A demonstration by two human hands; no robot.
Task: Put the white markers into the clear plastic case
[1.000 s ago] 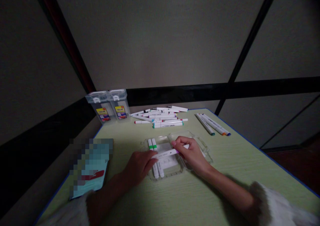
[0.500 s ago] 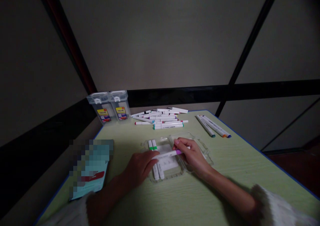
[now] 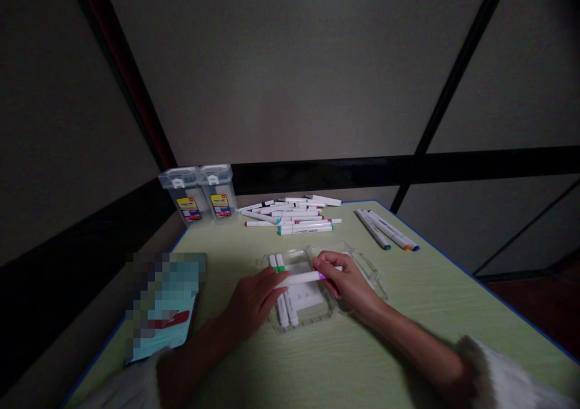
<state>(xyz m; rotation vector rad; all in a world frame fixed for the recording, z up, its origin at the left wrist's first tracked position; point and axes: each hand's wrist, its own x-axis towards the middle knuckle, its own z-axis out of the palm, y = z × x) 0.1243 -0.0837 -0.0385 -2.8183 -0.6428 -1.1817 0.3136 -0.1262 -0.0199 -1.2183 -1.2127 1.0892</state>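
Observation:
Between my two hands a white marker [image 3: 301,278] with a purple band is held level over an open clear plastic case [image 3: 317,319]. My left hand [image 3: 256,300] pinches its left end, and my right hand [image 3: 347,279] grips the purple-banded end. Beneath it, two white markers with green bands [image 3: 289,309] lie side by side in the left part of the case; my left fingers hide their middles. A pale sheet shows in the bottom of the case. The lid part lies opened out to the right, partly behind my right hand.
Several white markers [image 3: 306,230] lie in a loose pile at the table's back. Three more markers [image 3: 389,229] rest at the right. Two clear lidded boxes [image 3: 220,185] stand at back left, and a teal packet [image 3: 167,312], partly blurred, lies at the left edge.
The marker has been rolled between my fingers: its printed lettering faced up before, and a plain white side shows now. Both hands stay in nearly the same place.

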